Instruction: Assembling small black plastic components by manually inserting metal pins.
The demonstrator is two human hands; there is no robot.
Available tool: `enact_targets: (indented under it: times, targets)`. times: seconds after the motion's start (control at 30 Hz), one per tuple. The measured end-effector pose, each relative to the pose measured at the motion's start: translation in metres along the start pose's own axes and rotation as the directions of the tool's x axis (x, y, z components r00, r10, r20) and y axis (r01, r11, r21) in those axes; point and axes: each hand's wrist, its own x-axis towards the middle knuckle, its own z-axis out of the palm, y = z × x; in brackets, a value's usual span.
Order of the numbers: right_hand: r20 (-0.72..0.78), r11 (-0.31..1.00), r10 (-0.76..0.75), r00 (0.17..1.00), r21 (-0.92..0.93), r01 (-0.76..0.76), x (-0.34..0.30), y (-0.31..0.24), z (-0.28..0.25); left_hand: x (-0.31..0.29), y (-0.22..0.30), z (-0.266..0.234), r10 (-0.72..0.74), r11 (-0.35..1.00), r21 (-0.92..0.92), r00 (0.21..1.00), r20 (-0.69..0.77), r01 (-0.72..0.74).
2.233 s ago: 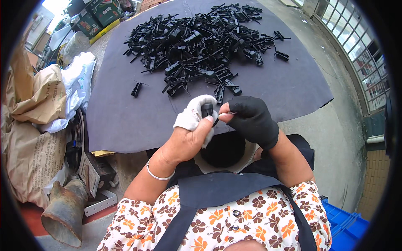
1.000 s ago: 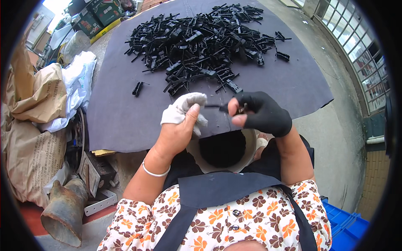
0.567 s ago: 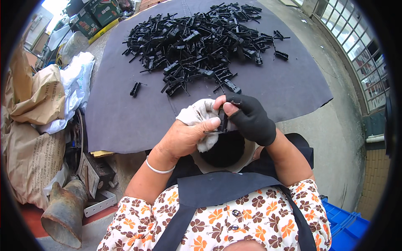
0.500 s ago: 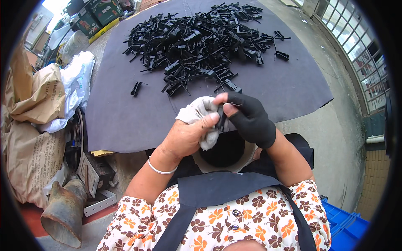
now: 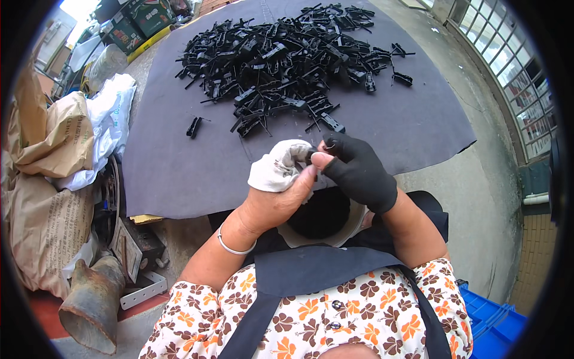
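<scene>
My left hand (image 5: 278,179), its fingers wrapped in a white glove or cloth and its thumb bare, is closed around a small black plastic part (image 5: 310,157). Most of that part is hidden by fingers. Against it, the bare thumb and fingertip of my right hand (image 5: 359,170) pinch together; the rest of this hand wears a black fingerless glove. Both hands meet above a pale round bucket (image 5: 357,222) with a dark inside, between my knees. A big heap of similar black plastic parts (image 5: 281,60), many with thin pins, covers the far side of the table.
The table has a dark grey cover (image 5: 179,167). One loose part (image 5: 194,127) lies left of the heap. Brown paper sacks (image 5: 51,221) and a rusty pipe (image 5: 92,305) stand on the left. A blue crate (image 5: 490,320) is at lower right, a barred window (image 5: 508,66) beyond.
My left hand has rolled inward, its white-covered fingers curling more around the part, and the hanging cloth end is hidden. My right fingertips have shifted slightly and closed nearer the part.
</scene>
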Motion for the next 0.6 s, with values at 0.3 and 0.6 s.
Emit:
enact_targets:
  times: [0.3, 0.6]
  targets:
    - [0.121, 0.987, -0.053, 0.991, -0.143, 0.07, -0.002, 0.003, 0.001, 0.002, -0.004, 0.003, 0.306, 0.845, 0.481, 0.949, -0.077, -0.233]
    - [0.237, 0.998, 0.053, 0.97, -0.034, -0.046, -0.004, 0.004, -0.003, -0.005, 0.01, 0.002, 0.215, 0.867, 0.471, 0.975, -0.061, -0.162]
